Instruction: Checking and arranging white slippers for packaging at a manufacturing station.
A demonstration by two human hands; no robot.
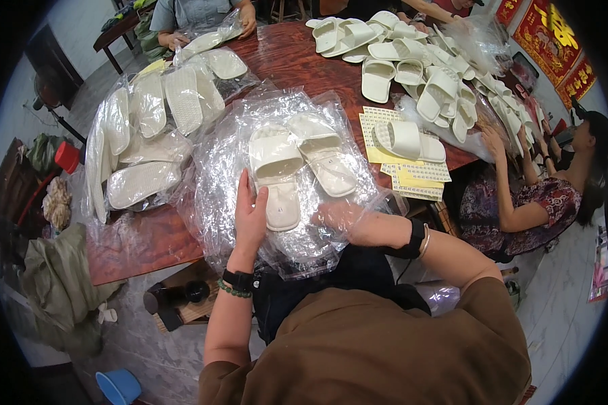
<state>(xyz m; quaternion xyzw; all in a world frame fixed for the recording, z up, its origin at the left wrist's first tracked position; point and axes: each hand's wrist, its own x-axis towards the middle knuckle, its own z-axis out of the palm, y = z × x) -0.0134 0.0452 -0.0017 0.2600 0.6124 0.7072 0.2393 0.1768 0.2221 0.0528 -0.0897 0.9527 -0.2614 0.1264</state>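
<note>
Cream slipper pair (297, 165) on clear bags (236, 155), long axes pointing away. Left hand (250, 216) flat, open, touching the near slipper's left edge; right hand (334, 217) under plastic, grip unclear.

Reddish wooden table (287, 50), bagged slippers (145, 128), sticker sheets (412, 177)

A pair of cream-white slide slippers (297, 165) lies on a heap of clear plastic bags (230, 175) near the front edge of the reddish-brown surface (142, 243), toes pointing away and straps up. The left slipper (277, 175) lies nearly straight, its heel just beside the fingers of the left hand (250, 216); the right slipper (324, 158) angles outward to the right, touching its mate near the strap. The crinkled, glossy film spreads around both, and part of it covers the right hand (338, 219).
</note>
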